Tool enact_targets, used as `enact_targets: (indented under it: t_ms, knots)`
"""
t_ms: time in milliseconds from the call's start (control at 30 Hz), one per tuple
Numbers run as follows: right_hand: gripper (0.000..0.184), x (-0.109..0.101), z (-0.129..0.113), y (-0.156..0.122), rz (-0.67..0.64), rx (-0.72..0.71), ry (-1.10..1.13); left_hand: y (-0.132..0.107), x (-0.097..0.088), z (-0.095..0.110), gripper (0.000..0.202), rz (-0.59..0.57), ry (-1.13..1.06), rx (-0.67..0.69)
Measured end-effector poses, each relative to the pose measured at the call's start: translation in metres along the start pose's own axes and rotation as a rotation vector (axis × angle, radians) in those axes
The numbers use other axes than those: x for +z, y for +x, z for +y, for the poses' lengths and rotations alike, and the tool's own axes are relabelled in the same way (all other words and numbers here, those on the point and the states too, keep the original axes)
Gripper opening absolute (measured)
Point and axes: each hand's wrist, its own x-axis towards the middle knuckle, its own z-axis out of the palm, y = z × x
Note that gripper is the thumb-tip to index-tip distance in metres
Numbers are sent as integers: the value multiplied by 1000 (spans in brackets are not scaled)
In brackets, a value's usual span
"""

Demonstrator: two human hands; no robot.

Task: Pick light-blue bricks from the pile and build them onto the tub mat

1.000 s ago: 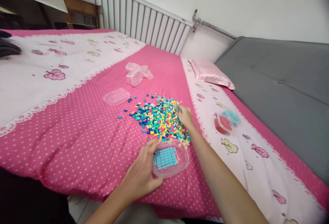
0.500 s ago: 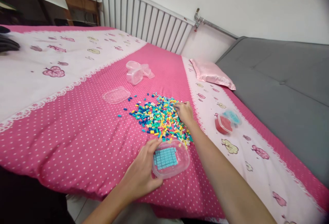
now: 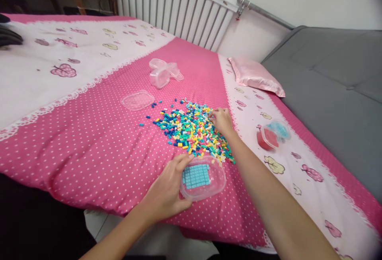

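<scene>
Closed around the left side of a clear plastic container (image 3: 219,186) is my left hand (image 3: 167,186). Inside that container, light blue building bricks (image 3: 196,176) lie in neat rows, toward its left side. Just beyond it spreads a loose pile of small coloured building bricks (image 3: 191,128), in blue, teal, yellow, white and pink. At the pile's far right edge, my right hand (image 3: 221,120) has its fingers bent down and together among the bricks. Its fingertips are partly hidden, and whatever they pinch is too small to make out.
A clear lid (image 3: 137,100) lies left of the pile, with stacked clear containers (image 3: 161,77) farther back. On the right sit a container of red bricks (image 3: 267,139) and one of light blue bricks (image 3: 279,129). A pink pillow (image 3: 256,77) rests by the grey headboard (image 3: 334,77).
The whole view has shifted slightly, so the bed and objects appear higher and farther right. My left hand keeps its hold on the container; my right hand stays at the pile's right edge.
</scene>
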Motion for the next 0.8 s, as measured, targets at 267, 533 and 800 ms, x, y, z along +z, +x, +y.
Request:
enact_targets:
  t_ms: [267,533,800]
  knots:
    - [38,-18,-10,-9,117,73,274,3,0,2,103,5,4,36]
    - [11,-120,-48,-89,14,-86,681,2,0,2,103,6,-4,45]
    - [25,-128,-113,-172,-457,-497,417,1,4,1,101,22,-24,50]
